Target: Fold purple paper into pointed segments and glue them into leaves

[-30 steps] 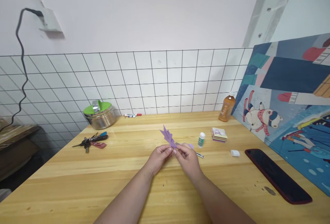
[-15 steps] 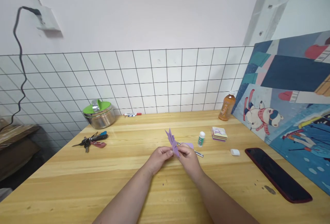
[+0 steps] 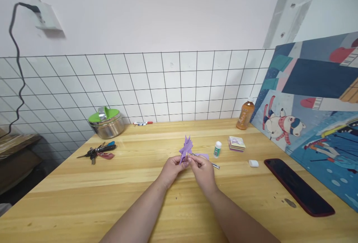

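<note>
A purple folded-paper piece (image 3: 186, 148) with several pointed tips is held up over the middle of the table. My left hand (image 3: 172, 168) pinches its lower left part between thumb and fingers. At its lower edge my right hand (image 3: 201, 167) closes thumb and forefinger on the same paper. Behind my right hand lie a flat purple paper sheet (image 3: 205, 156) and a pen (image 3: 216, 166), both partly covered by the hand. A glue stick (image 3: 217, 149) with a white cap stands upright just beyond them.
To the right are a stack of coloured paper (image 3: 236, 144), a white eraser-like block (image 3: 253, 163), a dark long case (image 3: 298, 187) and an amber drink bottle (image 3: 245, 114). A lidded pot (image 3: 107, 123), keys (image 3: 97, 152) and a marker (image 3: 143, 123) are at the left and back.
The purple folded paper has turned from nearly edge-on to showing its spiky face. My right hand has shifted its grip to the paper's lower edge. The view has moved slightly.
</note>
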Action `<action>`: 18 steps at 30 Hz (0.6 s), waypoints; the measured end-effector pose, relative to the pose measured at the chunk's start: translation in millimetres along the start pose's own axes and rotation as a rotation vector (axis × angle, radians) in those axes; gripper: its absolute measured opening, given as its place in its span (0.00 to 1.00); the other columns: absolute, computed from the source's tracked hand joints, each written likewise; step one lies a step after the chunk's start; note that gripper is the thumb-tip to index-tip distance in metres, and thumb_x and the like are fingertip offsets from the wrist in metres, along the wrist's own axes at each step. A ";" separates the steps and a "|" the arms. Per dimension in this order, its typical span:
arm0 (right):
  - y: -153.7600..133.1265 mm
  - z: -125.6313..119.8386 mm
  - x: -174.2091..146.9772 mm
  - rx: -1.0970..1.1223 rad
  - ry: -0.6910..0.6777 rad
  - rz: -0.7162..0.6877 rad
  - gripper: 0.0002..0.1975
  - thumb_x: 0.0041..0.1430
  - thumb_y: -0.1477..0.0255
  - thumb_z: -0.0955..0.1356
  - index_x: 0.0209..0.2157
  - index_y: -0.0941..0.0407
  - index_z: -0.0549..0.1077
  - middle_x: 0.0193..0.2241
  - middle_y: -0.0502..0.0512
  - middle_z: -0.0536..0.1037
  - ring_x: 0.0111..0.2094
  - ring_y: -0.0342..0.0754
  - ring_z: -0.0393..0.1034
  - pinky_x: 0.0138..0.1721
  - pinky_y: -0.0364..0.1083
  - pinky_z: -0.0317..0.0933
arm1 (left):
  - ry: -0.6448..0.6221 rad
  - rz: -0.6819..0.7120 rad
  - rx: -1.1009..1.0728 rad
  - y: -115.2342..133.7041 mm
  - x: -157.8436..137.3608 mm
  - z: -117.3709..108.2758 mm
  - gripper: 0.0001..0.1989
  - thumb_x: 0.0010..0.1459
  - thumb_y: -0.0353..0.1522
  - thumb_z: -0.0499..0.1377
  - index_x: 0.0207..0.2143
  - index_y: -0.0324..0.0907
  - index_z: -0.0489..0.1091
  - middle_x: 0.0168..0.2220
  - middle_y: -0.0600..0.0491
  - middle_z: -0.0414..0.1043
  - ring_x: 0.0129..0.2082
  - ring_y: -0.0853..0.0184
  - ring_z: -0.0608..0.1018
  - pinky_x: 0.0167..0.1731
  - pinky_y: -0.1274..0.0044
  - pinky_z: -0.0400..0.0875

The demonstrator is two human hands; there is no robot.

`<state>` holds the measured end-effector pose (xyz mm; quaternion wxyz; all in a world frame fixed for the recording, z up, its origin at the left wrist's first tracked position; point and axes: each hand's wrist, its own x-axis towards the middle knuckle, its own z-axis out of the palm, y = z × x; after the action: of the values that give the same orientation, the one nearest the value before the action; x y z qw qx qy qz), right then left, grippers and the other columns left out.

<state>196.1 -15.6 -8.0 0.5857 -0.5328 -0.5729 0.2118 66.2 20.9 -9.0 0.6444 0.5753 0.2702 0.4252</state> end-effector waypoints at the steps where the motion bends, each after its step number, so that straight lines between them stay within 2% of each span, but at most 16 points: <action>1: -0.7 1.1 -0.8 -0.004 0.015 -0.001 0.10 0.53 0.69 0.65 0.33 0.55 0.79 0.18 0.49 0.65 0.22 0.43 0.59 0.25 0.42 0.56 | 0.009 0.002 0.011 1.7 -0.5 1.8 0.14 0.47 0.35 0.64 0.36 0.36 0.75 0.35 0.47 0.76 0.39 0.60 0.75 0.47 0.70 0.62; 7: -5.0 6.8 -4.7 -0.012 0.070 0.035 0.09 0.52 0.69 0.66 0.29 0.56 0.78 0.18 0.48 0.64 0.22 0.43 0.59 0.26 0.42 0.56 | 0.152 0.026 0.047 -1.9 1.1 3.1 0.09 0.44 0.35 0.65 0.28 0.38 0.75 0.31 0.50 0.76 0.35 0.63 0.75 0.42 0.73 0.64; 12: -5.9 7.8 -5.8 -0.004 0.084 0.058 0.09 0.52 0.68 0.66 0.30 0.56 0.77 0.19 0.49 0.66 0.23 0.44 0.60 0.27 0.43 0.57 | 0.149 0.015 0.051 -8.1 3.1 -0.1 0.09 0.45 0.35 0.65 0.27 0.37 0.75 0.28 0.51 0.76 0.32 0.65 0.74 0.40 0.74 0.64; 15: -3.6 6.4 -5.8 0.035 0.065 0.066 0.11 0.52 0.66 0.66 0.32 0.57 0.77 0.23 0.52 0.71 0.25 0.45 0.63 0.30 0.44 0.59 | 0.140 0.017 0.044 -7.4 1.7 0.6 0.10 0.45 0.36 0.65 0.27 0.37 0.74 0.28 0.50 0.75 0.31 0.66 0.74 0.39 0.75 0.64; 18: 1.0 1.7 -3.4 0.063 0.085 0.080 0.14 0.55 0.63 0.64 0.28 0.58 0.75 0.24 0.53 0.72 0.27 0.46 0.65 0.31 0.44 0.60 | 0.165 0.013 0.032 -6.4 0.3 1.4 0.10 0.43 0.35 0.66 0.26 0.37 0.74 0.27 0.52 0.74 0.30 0.67 0.73 0.37 0.76 0.64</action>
<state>194.1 -17.5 -10.7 0.6170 -0.5451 -0.5189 0.2299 69.1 20.5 -14.8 0.6077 0.5505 0.3252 0.4710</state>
